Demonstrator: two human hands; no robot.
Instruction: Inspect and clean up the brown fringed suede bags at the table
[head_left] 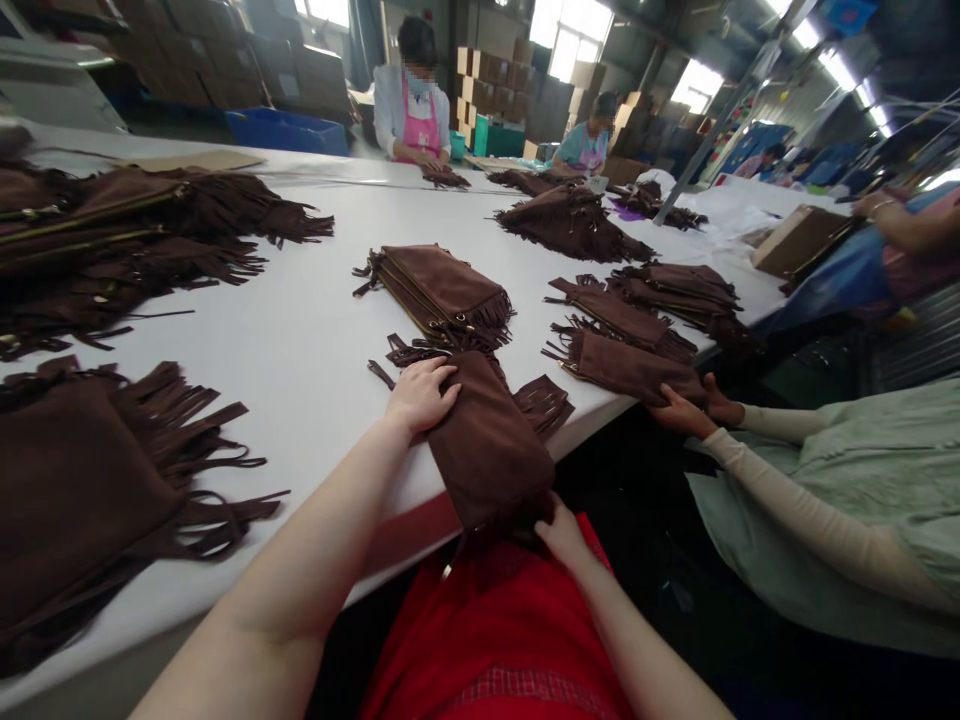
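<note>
A brown fringed bag (487, 440) lies at the front edge of the white table, its near end jutting out over the edge. On its upper left corner rests my left hand (424, 394), fingers stretched out over the fabric. My right hand (561, 530) is at the bag's near right corner, its fingers bent round the edge and partly hidden beneath it. Fringe strips (544, 405) stick out to the right of the bag. Just beyond lies a stack of brown zippered bags (442, 285) with fringe.
Piles of fringed bags (150, 215) cover the table's left side, with a large one (82, 490) nearest. At right, a co-worker's hands (694, 408) hold another bag (626, 365). More people work across the white table (315, 300). A metal pole (694, 155) rises at the right.
</note>
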